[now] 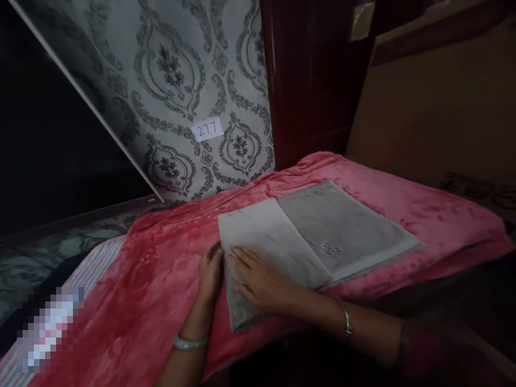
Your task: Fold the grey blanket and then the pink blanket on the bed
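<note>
A grey towel (pixel 258 231) lies on the pink blanket, its left part folded over so the paler underside faces up. On the right part (pixel 342 226) a small embroidered motif and a lighter border band show. My right hand (pixel 262 279) rests flat on the folded part near its left edge, fingers stretched out. At that left edge is my left hand (pixel 210 269), its fingers curled against the towel's side; the fingertips are partly hidden. A bracelet is on each wrist.
The pink blanket (pixel 161 290) covers the surface, with striped cloth (pixel 97 263) at its left. Behind stand a patterned wall (pixel 173 70) with a paper marked 277 (pixel 207 129), a dark red panel (pixel 306 80) and a large cardboard sheet (pixel 435 107). A dark screen-like panel (pixel 60 134) stands left.
</note>
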Motion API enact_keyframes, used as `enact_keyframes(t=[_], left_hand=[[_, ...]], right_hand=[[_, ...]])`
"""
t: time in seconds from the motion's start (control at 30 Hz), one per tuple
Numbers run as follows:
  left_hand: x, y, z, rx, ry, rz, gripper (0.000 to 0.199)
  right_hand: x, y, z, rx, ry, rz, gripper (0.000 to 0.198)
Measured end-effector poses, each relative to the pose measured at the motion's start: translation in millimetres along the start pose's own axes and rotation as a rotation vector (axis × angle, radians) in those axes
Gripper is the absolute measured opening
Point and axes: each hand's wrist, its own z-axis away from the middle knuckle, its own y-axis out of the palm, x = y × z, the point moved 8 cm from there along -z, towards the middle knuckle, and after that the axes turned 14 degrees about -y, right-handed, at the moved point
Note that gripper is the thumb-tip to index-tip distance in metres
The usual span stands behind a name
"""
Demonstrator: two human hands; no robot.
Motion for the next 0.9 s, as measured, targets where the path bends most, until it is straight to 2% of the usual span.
enact_keyframes(t=[0.1, 0.2, 0.27, 0.33, 0.47, 0.57, 0.7, 0.9], left_hand=[[14.4, -9.3, -13.8, 0.010, -0.149, 0.414, 0.059], [22.6, -11.2, -20.8, 0.009, -0.243, 0.539, 0.065], [25.4, -11.6, -23.5, 0.015, -0.288, 0.524, 0.068], [26.6, -11.2, -25.4, 0.019, -0.324, 0.450, 0.071], [20.5, -6.4, -23.5, 0.006, -0.351, 0.269, 0.073], [13.2, 2.0, -16.6, 0.017, -0.371, 0.182, 0.074], [6.3, 9.8, -7.7, 0.042, -0.375, 0.157, 0.074], [5.1, 11.3, -2.0, 0.041, -0.349, 0.165, 0.075]], right_hand=[[-47.7, 8.1, 38.7, 0.023, 0.136, 0.042, 0.063], [-91.0, -8.2, 81.3, -0.056, 0.219, 0.104, 0.055], [-122.9, -37.8, 112.8, -0.144, 0.308, 0.167, 0.051], [-159.6, -78.6, 146.8, -0.214, 0.458, 0.245, 0.051], [-234.4, -160.0, 223.6, -0.223, 0.992, 0.401, 0.056], [-267.9, -189.8, 261.0, -0.197, 1.212, 0.385, 0.053], [-292.5, -194.5, 282.6, -0.149, 1.286, 0.273, 0.042], [-296.7, -200.0, 289.4, -0.139, 1.217, 0.014, 0.033]])
